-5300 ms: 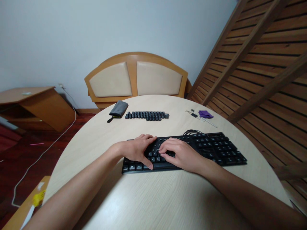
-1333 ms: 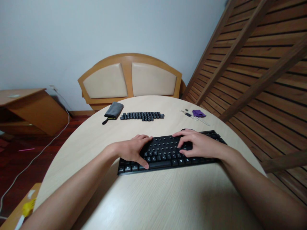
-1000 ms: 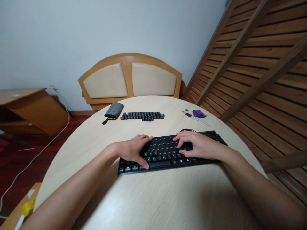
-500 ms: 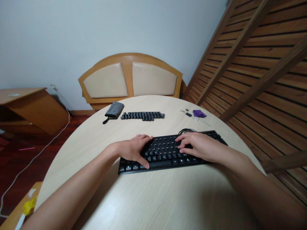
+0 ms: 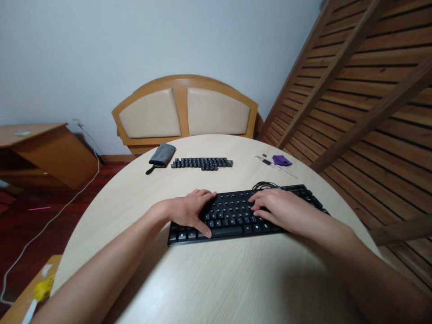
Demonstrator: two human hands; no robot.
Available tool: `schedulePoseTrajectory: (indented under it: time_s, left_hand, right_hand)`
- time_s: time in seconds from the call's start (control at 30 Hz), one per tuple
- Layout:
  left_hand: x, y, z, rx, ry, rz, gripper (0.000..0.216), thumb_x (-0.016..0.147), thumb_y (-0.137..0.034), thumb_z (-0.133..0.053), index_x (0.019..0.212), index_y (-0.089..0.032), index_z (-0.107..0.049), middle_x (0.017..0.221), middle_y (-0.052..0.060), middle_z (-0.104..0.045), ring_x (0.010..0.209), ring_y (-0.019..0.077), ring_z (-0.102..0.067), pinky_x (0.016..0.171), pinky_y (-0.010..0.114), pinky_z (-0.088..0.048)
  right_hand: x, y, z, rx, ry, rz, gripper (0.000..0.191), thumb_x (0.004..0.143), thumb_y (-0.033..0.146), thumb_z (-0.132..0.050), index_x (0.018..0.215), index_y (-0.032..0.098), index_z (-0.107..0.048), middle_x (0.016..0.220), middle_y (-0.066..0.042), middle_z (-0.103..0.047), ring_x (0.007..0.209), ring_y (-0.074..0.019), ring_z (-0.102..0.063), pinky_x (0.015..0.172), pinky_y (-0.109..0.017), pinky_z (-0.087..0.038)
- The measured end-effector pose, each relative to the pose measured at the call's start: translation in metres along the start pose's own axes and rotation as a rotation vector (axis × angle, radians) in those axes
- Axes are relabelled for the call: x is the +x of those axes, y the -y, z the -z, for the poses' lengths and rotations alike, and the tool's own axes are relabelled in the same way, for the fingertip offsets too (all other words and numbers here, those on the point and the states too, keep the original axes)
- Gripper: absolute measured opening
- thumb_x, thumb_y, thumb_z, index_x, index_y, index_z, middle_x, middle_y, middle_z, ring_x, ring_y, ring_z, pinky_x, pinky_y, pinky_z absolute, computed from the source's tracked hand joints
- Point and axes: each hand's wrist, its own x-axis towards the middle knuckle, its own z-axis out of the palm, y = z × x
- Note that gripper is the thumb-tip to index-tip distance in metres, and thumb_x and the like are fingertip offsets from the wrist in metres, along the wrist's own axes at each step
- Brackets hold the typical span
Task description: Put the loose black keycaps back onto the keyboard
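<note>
A black keyboard [image 5: 226,231] lies in front of me; in its middle rows the keycaps are off and small stems show. My left hand [image 5: 187,211] grips its left end, thumb on the front keys and fingers along the back edge. Over the right half is my right hand [image 5: 278,207], its fingers bent close together at the bare stems; whatever is between the fingertips is hidden. Behind the keyboard, loose black keycaps [image 5: 202,162] stand in neat rows.
On the round table [image 5: 216,279] a grey pouch [image 5: 163,155] lies at back left. A purple cloth [image 5: 281,160] and thin metal tools [image 5: 285,170] are at back right. A coiled cable [image 5: 265,185] sits behind the keyboard. A slatted wooden panel [image 5: 354,112] rises on the right.
My right hand's fingers have drawn closer together and its wrist has turned slightly. The left hand stays on the keyboard, and the whole view has shifted a little.
</note>
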Motion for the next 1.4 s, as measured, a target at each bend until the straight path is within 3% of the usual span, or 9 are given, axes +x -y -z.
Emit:
schedulePoseTrajectory:
  time_s: [0.33, 0.5, 0.63, 0.83, 1.13, 1.27, 1.4]
  left_hand:
    - [-0.001, 0.000, 0.001, -0.004, 0.006, 0.006, 0.118, 0.063, -0.063, -0.078, 0.155, -0.013, -0.024, 0.158, 0.021, -0.030, 0.146, 0.0366, -0.028, 0.120, 0.050, -0.026]
    - [-0.001, -0.001, 0.002, -0.001, 0.004, 0.002, 0.116, 0.064, -0.065, -0.076, 0.155, -0.015, -0.024, 0.158, 0.020, -0.031, 0.145, 0.0379, -0.029, 0.119, 0.051, -0.028]
    - [0.000, 0.000, 0.001, 0.006, -0.001, -0.003, 0.117, 0.062, -0.065, -0.077, 0.155, -0.015, -0.025, 0.157, 0.020, -0.033, 0.144, 0.0372, -0.031, 0.118, 0.051, -0.028]
    - [0.001, 0.002, -0.001, 0.019, -0.005, -0.012, 0.116, 0.063, -0.065, -0.076, 0.155, -0.016, -0.024, 0.157, 0.020, -0.032, 0.144, 0.0377, -0.030, 0.118, 0.053, -0.028]
    - [0.001, 0.001, 0.000, 0.015, -0.007, -0.006, 0.117, 0.061, -0.064, -0.076, 0.154, -0.013, -0.025, 0.156, 0.020, -0.033, 0.143, 0.0378, -0.031, 0.119, 0.052, -0.027]
    - [0.000, 0.001, 0.001, 0.011, -0.002, 0.004, 0.119, 0.061, -0.065, -0.076, 0.154, -0.009, -0.026, 0.156, 0.021, -0.032, 0.143, 0.0359, -0.031, 0.120, 0.048, -0.026]
    - [0.001, 0.001, 0.001, 0.017, -0.002, 0.002, 0.118, 0.063, -0.063, -0.076, 0.154, -0.008, -0.026, 0.157, 0.022, -0.032, 0.144, 0.0353, -0.030, 0.121, 0.047, -0.025]
  right_hand:
    - [-0.003, -0.013, 0.002, 0.155, 0.016, 0.041, 0.017, 0.090, 0.028, -0.061, 0.089, 0.024, -0.078, 0.117, -0.004, -0.072, 0.100, -0.0253, -0.069, 0.088, -0.039, -0.052]
    - [0.006, -0.021, 0.003, 0.204, -0.054, 0.049, 0.022, 0.093, 0.035, -0.057, 0.092, 0.023, -0.075, 0.103, -0.005, -0.075, 0.094, -0.0235, -0.069, 0.087, -0.037, -0.051]
    - [0.032, -0.020, -0.004, 0.094, -0.187, -0.025, 0.023, 0.095, 0.034, -0.053, 0.095, 0.021, -0.071, 0.101, -0.008, -0.074, 0.096, -0.0251, -0.068, 0.087, -0.038, -0.050]
    - [0.087, -0.014, -0.014, -0.047, -0.093, -0.173, 0.041, 0.095, 0.037, -0.056, 0.132, 0.020, -0.057, 0.123, -0.010, -0.071, 0.111, -0.0277, -0.066, 0.090, -0.037, -0.051]
    - [0.139, -0.005, -0.027, -0.137, -0.123, -0.223, 0.050, 0.097, 0.035, -0.050, 0.146, 0.022, -0.046, 0.130, -0.016, -0.064, 0.116, -0.0331, -0.062, 0.092, -0.042, -0.049]
    - [0.144, -0.005, -0.028, -0.137, -0.133, -0.215, 0.046, 0.098, 0.034, -0.048, 0.143, 0.024, -0.051, 0.129, -0.015, -0.064, 0.116, -0.0324, -0.061, 0.093, -0.041, -0.049]
    - [0.137, -0.007, -0.027, -0.122, -0.143, -0.201, 0.033, 0.098, 0.037, -0.051, 0.126, 0.024, -0.064, 0.124, -0.013, -0.066, 0.110, -0.0308, -0.064, 0.090, -0.039, -0.050]
